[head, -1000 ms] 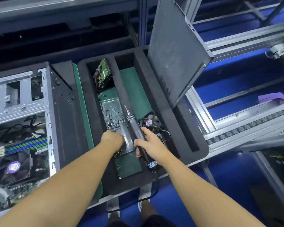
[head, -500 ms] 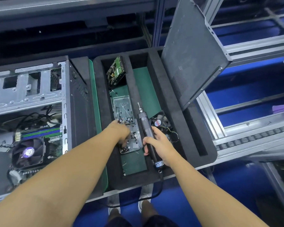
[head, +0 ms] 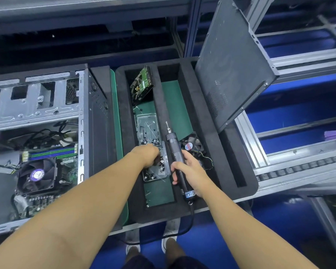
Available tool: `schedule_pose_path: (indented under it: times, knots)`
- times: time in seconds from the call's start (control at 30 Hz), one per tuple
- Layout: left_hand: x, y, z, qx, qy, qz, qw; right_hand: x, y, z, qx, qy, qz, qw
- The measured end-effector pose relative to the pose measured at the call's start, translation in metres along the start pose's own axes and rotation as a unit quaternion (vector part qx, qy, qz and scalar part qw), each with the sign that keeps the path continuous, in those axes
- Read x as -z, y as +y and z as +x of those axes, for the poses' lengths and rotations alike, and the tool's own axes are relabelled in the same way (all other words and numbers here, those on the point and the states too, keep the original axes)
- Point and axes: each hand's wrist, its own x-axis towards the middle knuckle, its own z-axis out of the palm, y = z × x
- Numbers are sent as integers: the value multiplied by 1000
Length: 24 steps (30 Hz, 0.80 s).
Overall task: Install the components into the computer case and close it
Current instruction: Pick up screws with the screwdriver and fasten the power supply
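The open computer case (head: 47, 105) lies at the left, its motherboard and CPU fan (head: 37, 175) exposed. A black foam tray (head: 227, 152) to its right holds a hard drive (head: 142, 84), a clear plastic screw box (head: 147, 129), and a small case fan (head: 192, 146). My left hand (head: 145, 156) reaches down into the near half of the screw box, fingers curled among the black screws; what it pinches is hidden. My right hand (head: 186, 169) grips a black electric screwdriver (head: 173, 144), bit pointing away. The case's side panel (head: 233, 61) leans upright at the tray's right.
Aluminium conveyor rails (head: 299, 167) run along the right over a blue floor. A green mat (head: 116, 121) lies between the case and the tray. The screwdriver's cable (head: 182, 230) hangs below the bench edge near my shoes.
The view has shifted, so everything sits further right in frame. My left hand has dipped deeper into the screw box. The right hand keeps its grip on the screwdriver.
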Motion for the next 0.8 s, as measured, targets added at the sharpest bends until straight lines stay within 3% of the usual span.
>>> schedule_pose_path:
  times: [0.23, 0.47, 0.67, 0.73, 0.8]
  knots:
    - [-22, 15, 6, 48, 26, 42, 998, 1, 1, 0, -4, 1, -3, 1000]
    - [-37, 31, 11, 95, 93, -3, 991, 3, 3, 3, -6, -2, -11, 1000]
    - [-45, 34, 11, 119, 94, -38, 988, 5, 3, 3, -3, -11, -19, 1000]
    - [-44, 30, 13, 127, 99, -87, 983, 5, 3, 3, -2, -11, -17, 1000]
    - [-36, 24, 16, 156, 123, -233, 952, 5, 2, 2, -3, -13, -18, 1000]
